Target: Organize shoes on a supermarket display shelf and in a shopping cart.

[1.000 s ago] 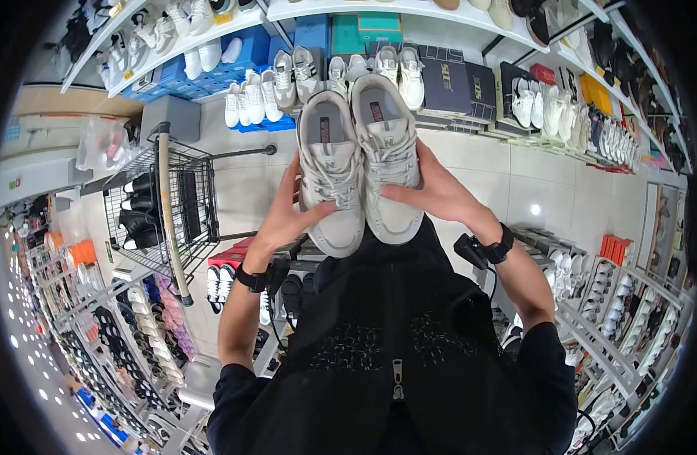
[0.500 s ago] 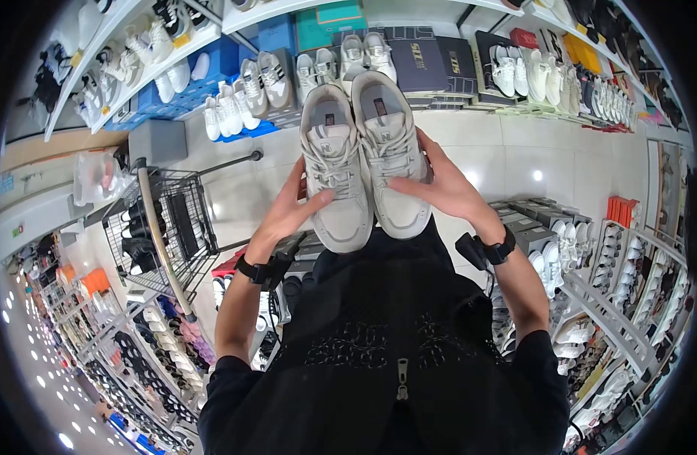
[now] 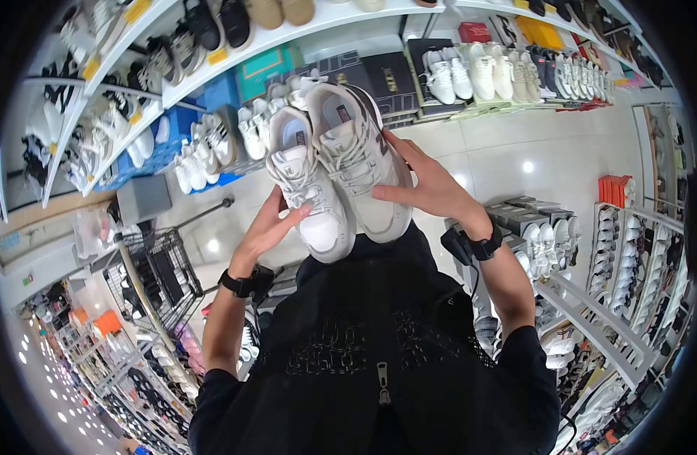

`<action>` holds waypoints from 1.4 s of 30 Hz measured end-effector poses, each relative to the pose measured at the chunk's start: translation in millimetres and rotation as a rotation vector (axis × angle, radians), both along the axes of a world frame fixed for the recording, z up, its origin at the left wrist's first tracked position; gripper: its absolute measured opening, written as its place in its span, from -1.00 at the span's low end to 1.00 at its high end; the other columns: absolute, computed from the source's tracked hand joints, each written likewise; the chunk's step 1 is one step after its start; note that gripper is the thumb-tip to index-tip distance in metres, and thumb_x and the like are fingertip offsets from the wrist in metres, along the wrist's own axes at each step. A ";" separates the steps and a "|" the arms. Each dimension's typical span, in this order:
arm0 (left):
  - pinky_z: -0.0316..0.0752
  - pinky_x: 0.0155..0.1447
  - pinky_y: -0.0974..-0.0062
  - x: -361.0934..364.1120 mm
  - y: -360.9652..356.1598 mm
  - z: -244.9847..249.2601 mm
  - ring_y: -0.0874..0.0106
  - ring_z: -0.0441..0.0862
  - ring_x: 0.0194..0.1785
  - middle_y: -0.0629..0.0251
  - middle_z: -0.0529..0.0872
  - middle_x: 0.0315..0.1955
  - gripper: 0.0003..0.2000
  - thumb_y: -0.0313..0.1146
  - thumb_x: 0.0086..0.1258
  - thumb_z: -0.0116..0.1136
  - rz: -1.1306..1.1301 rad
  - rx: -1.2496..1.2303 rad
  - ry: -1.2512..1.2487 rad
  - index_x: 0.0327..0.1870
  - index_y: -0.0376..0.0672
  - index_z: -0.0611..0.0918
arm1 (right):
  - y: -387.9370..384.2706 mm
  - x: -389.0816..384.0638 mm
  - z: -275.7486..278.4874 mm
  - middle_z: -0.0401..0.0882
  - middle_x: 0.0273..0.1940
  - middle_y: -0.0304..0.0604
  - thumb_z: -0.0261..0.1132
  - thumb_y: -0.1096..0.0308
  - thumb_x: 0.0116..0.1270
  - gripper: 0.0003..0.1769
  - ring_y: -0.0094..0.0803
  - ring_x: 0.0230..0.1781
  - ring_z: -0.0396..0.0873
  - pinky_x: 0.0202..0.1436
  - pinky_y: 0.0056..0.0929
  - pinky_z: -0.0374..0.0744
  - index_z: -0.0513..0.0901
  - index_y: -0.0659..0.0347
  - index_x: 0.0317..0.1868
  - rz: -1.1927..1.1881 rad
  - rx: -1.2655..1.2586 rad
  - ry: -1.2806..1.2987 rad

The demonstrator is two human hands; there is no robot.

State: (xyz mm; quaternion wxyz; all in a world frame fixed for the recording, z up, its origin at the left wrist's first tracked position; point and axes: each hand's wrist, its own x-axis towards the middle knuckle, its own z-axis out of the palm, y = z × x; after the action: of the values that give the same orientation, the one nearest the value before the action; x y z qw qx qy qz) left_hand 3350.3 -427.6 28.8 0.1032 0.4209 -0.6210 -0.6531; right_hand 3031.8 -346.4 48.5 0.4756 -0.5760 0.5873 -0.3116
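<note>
A pair of off-white lace-up sneakers is held up in front of my chest, toes toward me and heels toward the shelves. My left hand [image 3: 271,225] grips the left sneaker [image 3: 312,205] from its outer side, thumb on the upper near the toe. On the other side, my right hand [image 3: 432,186] is closed on the right sneaker [image 3: 363,178], its thumb lying over the upper beside the laces. The two sneakers press against each other side by side. Most of the fingers are hidden behind the shoes. Each wrist wears a black band.
Ahead, a white shelf [image 3: 288,42] carries several shoes, with shoe boxes [image 3: 390,80] and white sneakers [image 3: 447,76] below it. A black wire cart [image 3: 155,284] stands at left. Grey boxes [image 3: 526,212] and shoe racks [image 3: 606,235] are at right. Pale tiles [image 3: 507,152] cover the floor.
My view has turned, so the shelves ahead appear nearer and shifted. Both hands and the sneakers have moved slightly left in view, and the pair is now tilted leftward. The grip stays the same.
</note>
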 end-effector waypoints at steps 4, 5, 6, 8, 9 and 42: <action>0.34 0.48 0.29 -74.9 -3.0 -5.3 0.23 0.49 0.38 -0.01 0.53 0.32 -0.19 -0.05 0.44 0.35 -0.087 0.041 -0.088 0.48 -0.46 0.24 | 11.5 -73.6 6.3 0.33 0.40 0.30 0.48 -0.21 0.22 0.19 0.08 0.43 0.38 0.49 -0.20 0.35 0.13 0.43 0.57 -0.023 -0.070 0.013; 0.36 0.46 0.29 -88.5 -2.3 -5.2 0.23 0.50 0.37 -0.01 0.55 0.31 -0.20 -0.05 0.43 0.36 -0.062 0.015 -0.064 0.46 -0.47 0.26 | 12.3 -85.6 9.2 0.33 0.42 0.26 0.49 -0.16 0.24 0.16 0.05 0.44 0.37 0.49 -0.22 0.34 0.13 0.43 0.57 -0.014 -0.068 0.025; 0.38 0.45 0.29 -102.7 -2.3 -5.1 0.23 0.52 0.35 0.00 0.56 0.29 -0.20 -0.05 0.42 0.37 -0.037 -0.013 -0.041 0.44 -0.47 0.28 | 13.4 -99.7 10.5 0.33 0.43 0.23 0.50 -0.11 0.26 0.13 0.01 0.45 0.37 0.49 -0.25 0.34 0.13 0.42 0.57 -0.005 -0.067 0.036; 0.39 0.43 0.30 -123.7 -3.6 1.0 0.24 0.53 0.34 0.00 0.57 0.28 -0.21 -0.05 0.42 0.37 -0.013 -0.007 -0.109 0.43 -0.47 0.29 | 14.7 -125.2 8.7 0.32 0.43 0.19 0.49 -0.06 0.28 0.10 -0.04 0.45 0.36 0.49 -0.26 0.32 0.13 0.41 0.58 0.002 -0.056 -0.034; 0.40 0.42 0.30 -131.8 -2.7 3.4 0.24 0.55 0.32 0.01 0.59 0.26 -0.22 -0.06 0.42 0.37 0.011 -0.003 -0.171 0.42 -0.47 0.30 | 15.7 -134.8 6.7 0.32 0.43 0.14 0.49 -0.02 0.31 0.07 -0.09 0.45 0.35 0.49 -0.28 0.31 0.13 0.39 0.59 0.011 -0.047 -0.098; 0.42 0.44 0.29 -215.5 -79.7 -9.0 0.24 0.43 0.42 0.01 0.42 0.42 -0.21 -0.10 0.46 0.32 -0.312 -0.010 0.240 0.55 -0.27 0.17 | -19.1 -161.1 59.9 0.44 0.37 0.12 0.56 0.18 0.22 -0.02 -0.06 0.41 0.45 0.45 -0.20 0.40 0.25 0.29 0.54 -0.227 -0.034 0.295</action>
State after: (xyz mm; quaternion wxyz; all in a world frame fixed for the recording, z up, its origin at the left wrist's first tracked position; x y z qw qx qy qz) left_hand 3134.9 -507.4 19.8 0.0758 0.2382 -0.6653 -0.7035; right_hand 2870.7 -365.5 108.4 0.3362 -0.5533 0.7067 -0.2853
